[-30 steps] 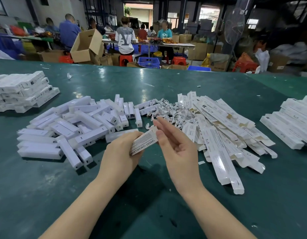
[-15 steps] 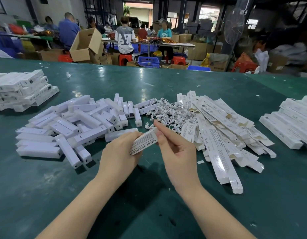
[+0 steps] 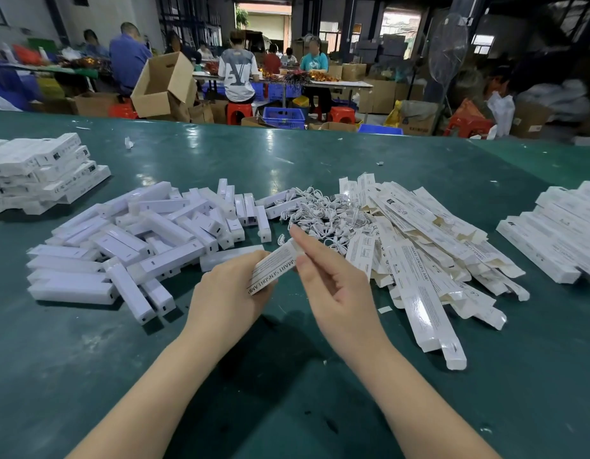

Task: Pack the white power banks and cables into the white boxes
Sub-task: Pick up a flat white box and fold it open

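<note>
The green work table carries loose power banks at 10 o'clock, tangled cables at 12 and flat boxes at 2. The left hand grips one white box; the right hand pinches its upper end.

Right hand fingers have closed onto box end.

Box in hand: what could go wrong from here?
1. The box is held in the left hand while the right hand works its end flap; thin card could crease.
2. The cables lie tangled, so picking one may drag others.
3. Loose power banks overlap, so a reach could knock some.
</note>
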`<action>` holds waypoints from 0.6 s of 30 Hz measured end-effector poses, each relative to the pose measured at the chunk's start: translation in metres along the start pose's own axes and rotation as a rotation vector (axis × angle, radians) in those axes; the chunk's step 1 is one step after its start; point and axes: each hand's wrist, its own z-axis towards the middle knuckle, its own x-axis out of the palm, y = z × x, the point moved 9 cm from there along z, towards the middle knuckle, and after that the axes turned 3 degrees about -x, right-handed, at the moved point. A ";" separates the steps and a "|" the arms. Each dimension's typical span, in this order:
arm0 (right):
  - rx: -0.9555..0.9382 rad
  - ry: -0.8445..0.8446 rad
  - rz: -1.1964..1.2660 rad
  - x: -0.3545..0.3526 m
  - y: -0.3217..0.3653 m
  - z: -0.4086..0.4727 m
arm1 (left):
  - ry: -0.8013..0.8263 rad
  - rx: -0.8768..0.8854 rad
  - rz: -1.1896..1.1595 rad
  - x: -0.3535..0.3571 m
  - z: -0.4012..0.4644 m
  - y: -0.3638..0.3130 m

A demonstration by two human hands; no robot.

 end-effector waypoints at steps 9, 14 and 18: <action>0.059 -0.002 0.048 0.008 -0.016 -0.003 | -0.024 0.067 0.018 0.000 0.001 -0.004; 0.055 -0.171 0.043 -0.018 -0.015 0.003 | -0.010 0.063 0.072 0.002 0.002 -0.004; 0.090 -0.248 0.133 -0.038 -0.019 0.008 | 0.014 0.003 0.072 0.003 0.004 0.006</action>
